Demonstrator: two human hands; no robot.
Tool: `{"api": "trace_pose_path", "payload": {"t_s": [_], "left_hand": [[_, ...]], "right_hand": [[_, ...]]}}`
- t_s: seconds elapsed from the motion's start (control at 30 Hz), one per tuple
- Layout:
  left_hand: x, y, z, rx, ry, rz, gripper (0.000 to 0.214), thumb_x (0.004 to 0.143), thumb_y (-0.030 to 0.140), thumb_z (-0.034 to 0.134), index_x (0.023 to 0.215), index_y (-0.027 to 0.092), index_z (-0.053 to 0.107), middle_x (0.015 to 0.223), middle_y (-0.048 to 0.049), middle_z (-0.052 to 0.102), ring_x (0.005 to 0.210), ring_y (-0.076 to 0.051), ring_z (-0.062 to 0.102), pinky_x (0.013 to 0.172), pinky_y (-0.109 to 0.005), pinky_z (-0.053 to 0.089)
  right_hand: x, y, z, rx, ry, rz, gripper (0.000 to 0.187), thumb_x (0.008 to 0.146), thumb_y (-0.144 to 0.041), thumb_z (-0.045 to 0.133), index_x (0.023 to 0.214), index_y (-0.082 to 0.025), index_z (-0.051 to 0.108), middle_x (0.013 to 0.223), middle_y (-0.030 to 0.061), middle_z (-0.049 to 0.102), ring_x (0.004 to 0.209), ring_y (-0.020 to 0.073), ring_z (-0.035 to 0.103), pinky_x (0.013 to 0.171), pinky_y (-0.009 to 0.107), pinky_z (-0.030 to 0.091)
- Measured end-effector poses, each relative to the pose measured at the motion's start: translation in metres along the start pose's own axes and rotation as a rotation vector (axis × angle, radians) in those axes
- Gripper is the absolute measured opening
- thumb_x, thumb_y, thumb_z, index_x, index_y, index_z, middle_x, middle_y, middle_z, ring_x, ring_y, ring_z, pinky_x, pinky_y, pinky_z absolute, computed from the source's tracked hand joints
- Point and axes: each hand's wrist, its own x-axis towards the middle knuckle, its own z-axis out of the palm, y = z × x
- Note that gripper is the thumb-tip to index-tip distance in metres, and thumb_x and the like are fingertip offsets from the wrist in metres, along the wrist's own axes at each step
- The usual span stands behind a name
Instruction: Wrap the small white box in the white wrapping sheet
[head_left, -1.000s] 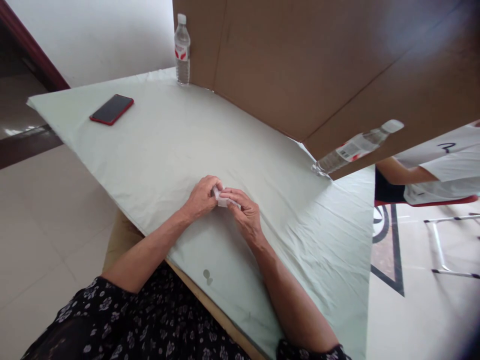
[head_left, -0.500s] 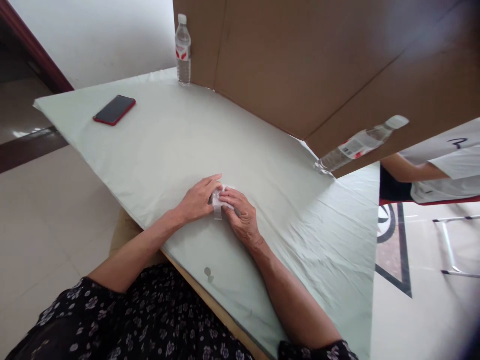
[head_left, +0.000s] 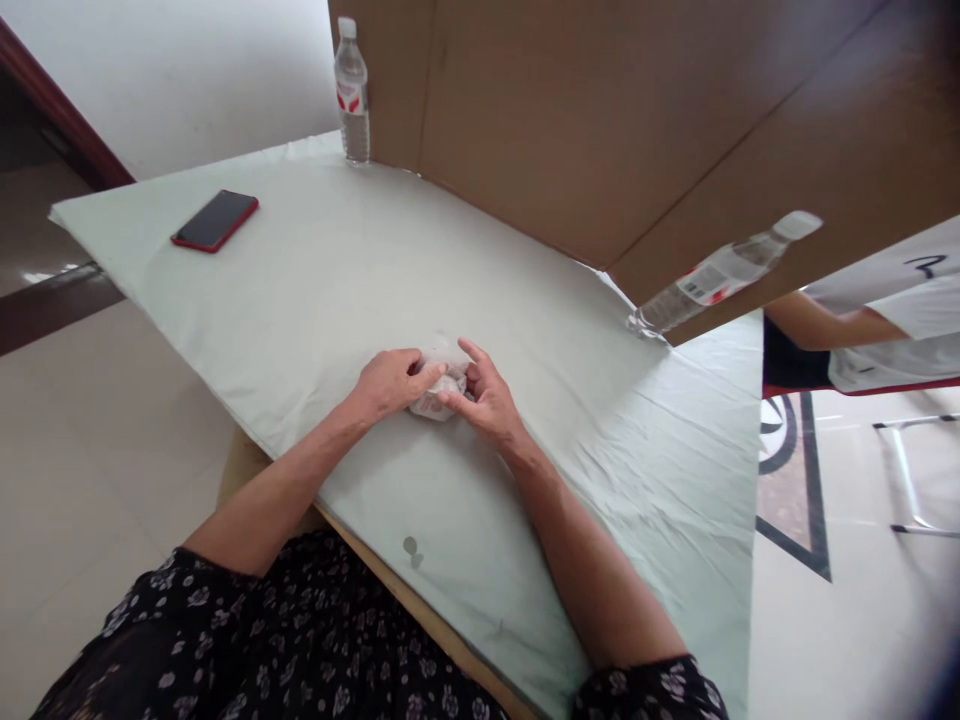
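A crumpled, thin white plastic bag (head_left: 431, 405), partly see-through, is on the table between my two hands. My left hand (head_left: 391, 383) grips its left side, the thumb lying across the top and the other fingers partly hidden. On the right side, my right hand (head_left: 491, 403) holds the bag with the thumb at its near edge; the index finger is raised and the remaining fingers curl behind it. Whether anything is inside the bag I cannot tell.
A pale green cloth (head_left: 360, 270) covers the table. A red-cased phone (head_left: 215, 220) lies at far left. One water bottle (head_left: 352, 95) and a second bottle (head_left: 724, 275) stand against a tall brown cardboard panel (head_left: 540, 120). Beyond it, a person's arm (head_left: 832, 320) shows at right.
The bag was bunched small under my fingers and now spreads wider and puffier. My right hand has turned, with its index finger lifted; my left thumb now lies over the bag.
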Motion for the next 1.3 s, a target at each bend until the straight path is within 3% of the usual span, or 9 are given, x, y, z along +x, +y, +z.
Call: {"api": "trace_pose_path", "payload": {"t_s": [0.1,0.2,0.33,0.47,0.57,0.8,1.13,1.2,1.3], "left_hand": [[0.000,-0.002,-0.001,-0.163,-0.047,0.073,0.043,0.084,0.057,0.051,0.067,0.018,0.054,0.064,0.0004,0.052,0.065,-0.015,0.049,0.060,-0.028,0.035],[-0.001,-0.006,-0.004,-0.532,-0.218,0.043,0.039,0.078,0.045,0.064,0.102,0.014,0.065,0.091,-0.0044,0.068,0.083,-0.019,0.063,0.074,-0.029,0.047],[-0.001,-0.013,-0.002,-0.753,-0.268,0.001,0.065,0.072,0.029,0.072,0.133,0.014,0.055,0.117,-0.0110,0.070,0.107,-0.025,0.066,0.090,-0.034,0.050],[0.001,-0.019,0.002,-0.766,-0.253,-0.062,0.091,0.070,0.028,0.074,0.151,0.012,0.036,0.123,-0.0146,0.067,0.118,-0.029,0.062,0.095,-0.037,0.049],[0.000,-0.019,0.002,-0.765,-0.261,-0.069,0.101,0.069,0.028,0.075,0.156,0.010,0.027,0.124,-0.0160,0.065,0.117,-0.029,0.062,0.095,-0.039,0.048],[-0.002,-0.019,0.004,-0.807,-0.264,-0.056,0.103,0.071,0.027,0.076,0.159,0.014,0.023,0.122,-0.0141,0.066,0.117,-0.029,0.063,0.098,-0.040,0.048],[0.000,-0.025,0.009,-0.872,-0.308,-0.068,0.108,0.068,0.030,0.079,0.159,0.014,0.024,0.143,-0.0204,0.056,0.131,-0.034,0.056,0.110,-0.046,0.044],[0.001,-0.025,0.010,-0.873,-0.297,-0.071,0.107,0.067,0.030,0.078,0.159,0.013,0.026,0.146,-0.0211,0.054,0.133,-0.036,0.055,0.111,-0.048,0.043],[0.002,-0.023,0.011,-0.902,-0.279,-0.071,0.104,0.067,0.028,0.075,0.158,0.013,0.026,0.147,-0.0215,0.053,0.135,-0.036,0.054,0.112,-0.049,0.043]], "right_hand": [[0.009,0.004,0.000,0.112,0.008,0.042,0.103,0.072,-0.063,0.079,0.155,-0.024,0.033,0.103,0.0062,0.070,0.091,0.0222,0.067,0.084,0.038,0.055],[0.017,0.006,-0.002,0.110,-0.012,0.055,0.102,0.072,-0.065,0.079,0.153,-0.023,0.036,0.098,0.0054,0.071,0.087,0.0222,0.068,0.082,0.038,0.055],[0.021,0.008,-0.006,-0.003,0.019,0.005,0.090,0.075,-0.069,0.074,0.147,-0.024,0.045,0.111,0.0097,0.071,0.096,0.0244,0.068,0.086,0.041,0.055],[0.011,0.007,-0.013,-0.220,0.236,-0.086,0.071,0.079,-0.066,0.071,0.135,-0.025,0.056,0.126,0.0120,0.068,0.106,0.0259,0.066,0.091,0.044,0.053],[0.003,0.002,-0.017,-0.351,0.304,-0.137,0.055,0.084,-0.061,0.068,0.126,-0.025,0.062,0.116,0.0091,0.072,0.099,0.0240,0.067,0.089,0.043,0.054],[0.003,0.001,-0.008,-0.532,0.154,-0.252,0.053,0.085,-0.059,0.069,0.127,-0.025,0.066,0.117,0.0098,0.075,0.099,0.0266,0.068,0.090,0.045,0.054],[0.011,-0.012,-0.016,-0.629,-0.091,-0.312,0.046,0.095,-0.050,0.059,0.137,-0.030,0.062,0.123,0.0045,0.075,0.111,0.0270,0.064,0.100,0.049,0.043],[0.012,-0.010,-0.015,-0.610,-0.087,-0.326,0.046,0.097,-0.050,0.056,0.138,-0.031,0.060,0.123,0.0044,0.075,0.111,0.0268,0.063,0.100,0.048,0.043],[0.008,-0.006,-0.012,-0.601,0.024,-0.350,0.049,0.096,-0.053,0.055,0.139,-0.030,0.059,0.125,0.0074,0.072,0.108,0.0273,0.064,0.099,0.049,0.043]]}}
